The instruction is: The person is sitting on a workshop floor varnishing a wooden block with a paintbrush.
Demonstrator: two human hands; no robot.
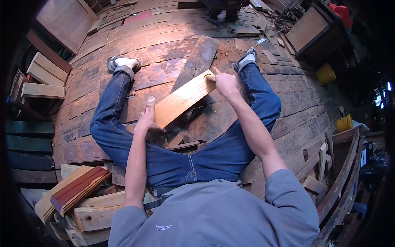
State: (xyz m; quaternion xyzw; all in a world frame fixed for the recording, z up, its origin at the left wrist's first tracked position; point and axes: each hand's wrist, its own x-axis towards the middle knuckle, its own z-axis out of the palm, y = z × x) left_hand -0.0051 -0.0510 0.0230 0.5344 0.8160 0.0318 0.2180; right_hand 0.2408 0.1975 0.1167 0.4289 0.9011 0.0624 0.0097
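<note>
Floorboards [158, 53] around board [183, 99], fingers [220, 80] at ends

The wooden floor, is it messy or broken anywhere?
It looks messy: the floor planks have dark, patchy stains, and brown crumbs, perhaps sawdust, lie beside the dark board. The pale board looks much cleaner. I can't tell if anything's broken.

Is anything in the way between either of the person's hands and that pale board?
Only a small yellowish item, held by the right hand at the far end of the pale board; I can't tell what it is. Nothing visible stands between the left hand and the board's near end.
</note>
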